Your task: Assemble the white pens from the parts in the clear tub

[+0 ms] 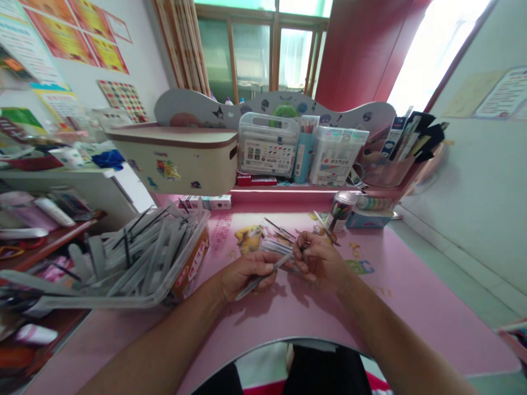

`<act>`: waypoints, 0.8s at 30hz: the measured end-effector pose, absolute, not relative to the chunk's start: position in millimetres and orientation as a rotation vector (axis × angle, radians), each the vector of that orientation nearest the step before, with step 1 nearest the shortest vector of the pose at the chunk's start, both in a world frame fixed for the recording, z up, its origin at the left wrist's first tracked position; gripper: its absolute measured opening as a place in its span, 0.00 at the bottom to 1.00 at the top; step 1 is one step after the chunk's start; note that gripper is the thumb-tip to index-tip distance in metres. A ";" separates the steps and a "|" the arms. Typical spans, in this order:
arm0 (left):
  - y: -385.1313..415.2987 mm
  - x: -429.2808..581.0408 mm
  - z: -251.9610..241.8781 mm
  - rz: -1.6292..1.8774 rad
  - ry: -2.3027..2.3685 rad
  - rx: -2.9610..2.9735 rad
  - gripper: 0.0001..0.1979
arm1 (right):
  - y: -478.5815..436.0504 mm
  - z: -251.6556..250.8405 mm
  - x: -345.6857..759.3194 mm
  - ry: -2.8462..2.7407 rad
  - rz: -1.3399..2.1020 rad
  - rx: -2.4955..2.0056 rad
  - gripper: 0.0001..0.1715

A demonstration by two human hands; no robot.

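Observation:
My left hand is closed on a slim grey, pen-like stick, which slants up toward my right hand. My right hand is closed in a pinch beside the stick's upper end; what lies between its fingertips is too small to make out. Just beyond both hands, several clear slim tubes and dark sticks lie in a loose pile on the pink desk. Another stick, pale with a dark tip, shows behind my right hand; I cannot tell whether the hand touches it.
To the left stands a clear plastic bin heaped with translucent sleeves and black sticks. A lidded storage box, a marker case and a pen set line the shelf. At the desk's back right is a clear jar.

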State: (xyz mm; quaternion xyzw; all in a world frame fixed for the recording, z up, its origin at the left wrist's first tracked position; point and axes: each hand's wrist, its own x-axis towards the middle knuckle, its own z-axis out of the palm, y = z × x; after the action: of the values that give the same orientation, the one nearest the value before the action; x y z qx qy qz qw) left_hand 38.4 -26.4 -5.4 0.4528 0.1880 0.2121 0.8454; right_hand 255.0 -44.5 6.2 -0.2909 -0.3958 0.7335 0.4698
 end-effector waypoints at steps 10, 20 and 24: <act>-25.7 39.3 -6.0 0.439 0.415 0.984 0.21 | -48.5 1.9 245.8 -1.009 1.870 -0.837 0.20; -25.5 39.4 -7.7 0.469 0.416 0.944 0.16 | -41.0 16.9 252.5 -0.827 1.551 -0.896 0.19; -27.3 44.0 -11.9 0.617 0.401 0.841 0.10 | -30.9 23.3 271.0 -0.601 1.301 -0.806 0.16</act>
State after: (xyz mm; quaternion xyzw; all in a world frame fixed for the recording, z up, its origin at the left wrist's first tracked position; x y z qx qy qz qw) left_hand 44.0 -27.3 -11.9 0.3991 0.1901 0.2926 0.8479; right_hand 271.0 -30.9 23.3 -0.3593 -0.2679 0.5797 0.6805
